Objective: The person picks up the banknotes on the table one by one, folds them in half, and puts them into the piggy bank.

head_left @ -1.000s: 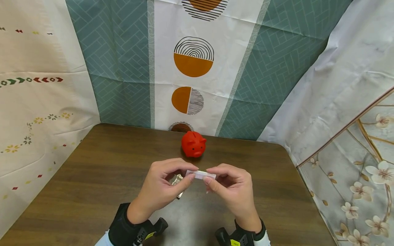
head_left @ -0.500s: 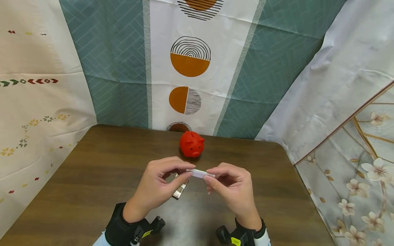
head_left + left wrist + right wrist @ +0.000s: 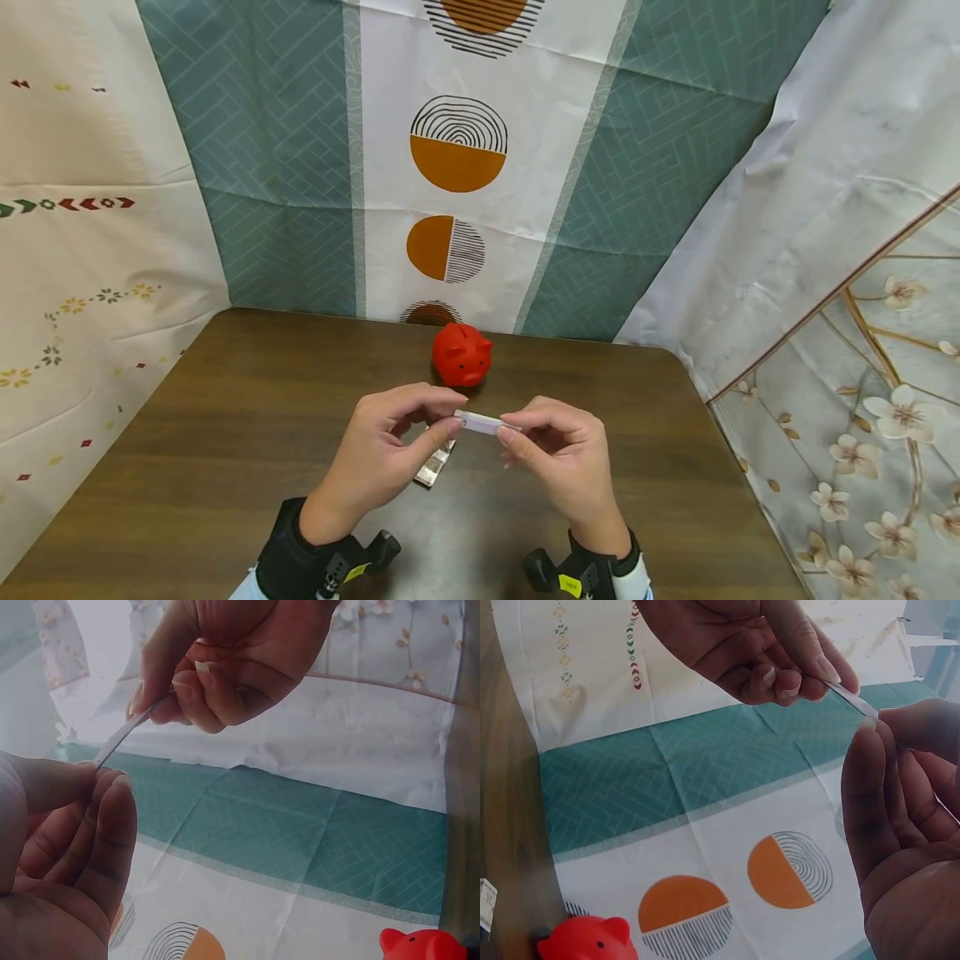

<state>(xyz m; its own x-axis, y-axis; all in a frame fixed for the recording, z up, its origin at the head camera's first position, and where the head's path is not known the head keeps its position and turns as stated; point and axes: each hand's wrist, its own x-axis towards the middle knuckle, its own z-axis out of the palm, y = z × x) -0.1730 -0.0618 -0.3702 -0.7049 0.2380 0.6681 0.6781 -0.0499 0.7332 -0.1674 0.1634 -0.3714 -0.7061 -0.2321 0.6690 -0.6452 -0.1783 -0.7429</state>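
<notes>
Between both hands, a narrow white folded strip (image 3: 481, 422) that looks like paper is stretched above the table. My left hand (image 3: 386, 446) pinches its left end between thumb and index finger. At the other end, my right hand (image 3: 567, 450) holds it the same way. The left wrist view shows the strip (image 3: 120, 741) nearly edge-on, thin and straight. A folded, banknote-like piece (image 3: 435, 467) lies on the table behind the left fingers, partly hidden by them. Just beyond the hands stands a red piggy bank (image 3: 461, 357) with a slot on top, facing me.
The brown wooden table (image 3: 187, 467) has its far edge close behind the piggy bank. Patterned cloths hang around it: a green and white one (image 3: 285, 167) at the back, a cream one (image 3: 90, 275) at left, a floral white one (image 3: 847, 400) at right.
The head view has shifted slightly. More of the folded piece on the table shows beside my left hand. The strip tilts a little more, its left end higher; both hands keep their pinch.
</notes>
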